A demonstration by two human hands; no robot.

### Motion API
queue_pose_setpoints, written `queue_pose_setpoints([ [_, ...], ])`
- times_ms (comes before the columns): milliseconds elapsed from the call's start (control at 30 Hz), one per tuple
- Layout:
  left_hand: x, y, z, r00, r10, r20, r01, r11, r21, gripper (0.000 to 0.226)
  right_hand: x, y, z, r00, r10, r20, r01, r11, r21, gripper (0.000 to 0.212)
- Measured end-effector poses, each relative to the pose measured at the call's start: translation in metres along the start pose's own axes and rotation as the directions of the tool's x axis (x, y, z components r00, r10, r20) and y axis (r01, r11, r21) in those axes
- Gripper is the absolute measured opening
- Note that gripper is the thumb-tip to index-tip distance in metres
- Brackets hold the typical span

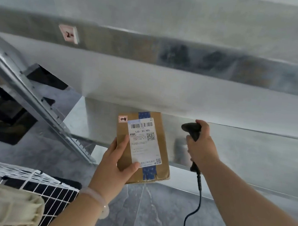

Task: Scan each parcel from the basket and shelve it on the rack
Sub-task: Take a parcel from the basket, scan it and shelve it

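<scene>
In front of the rack [232,150], above the grey marbled floor [144,212], we hold a brown cardboard parcel [142,146] up in the air with its printed face turned towards us. Our left hand [115,166] grips it at the lower left corner: the thumb lies curled across the front, its tip touching the bottom edge of the white label [144,139], while the fingers are hidden behind the box. The label carries a barcode at the top and square codes below it. A strip of blue tape [150,171] runs up the middle of the parcel under the label, and a small pale sticker [122,119] sits at the upper left corner. Just to the right of the parcel, apart from it, our right hand [200,143] is wrapped round the handle of a black scanner [191,128], whose head points left towards the label. Its black cable [197,199] hangs from the handle's base down to the bottom edge of the view. A pale bracelet [98,201] circles our left wrist. At lower left stands the white wire basket [34,180], with cream cloth [4,206] in front of it. Higher up, a blurred shelf beam bears a small tag [69,33].
</scene>
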State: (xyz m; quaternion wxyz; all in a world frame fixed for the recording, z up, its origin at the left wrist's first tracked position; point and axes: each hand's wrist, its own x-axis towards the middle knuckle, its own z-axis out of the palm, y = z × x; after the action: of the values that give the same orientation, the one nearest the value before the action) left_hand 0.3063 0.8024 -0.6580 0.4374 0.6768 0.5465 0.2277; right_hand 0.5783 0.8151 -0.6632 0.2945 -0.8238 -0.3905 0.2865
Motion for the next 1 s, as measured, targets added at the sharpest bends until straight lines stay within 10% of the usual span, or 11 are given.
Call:
queue_pose_setpoints([
  [1000,-0.224,0.300,-0.163,0.973,0.038,-0.228,-0.011,0.993,0.120,0.082,-0.354,-0.242,-0.283,0.816,-0.576,0.056,0.546,0.799,0.251,0.053],
])
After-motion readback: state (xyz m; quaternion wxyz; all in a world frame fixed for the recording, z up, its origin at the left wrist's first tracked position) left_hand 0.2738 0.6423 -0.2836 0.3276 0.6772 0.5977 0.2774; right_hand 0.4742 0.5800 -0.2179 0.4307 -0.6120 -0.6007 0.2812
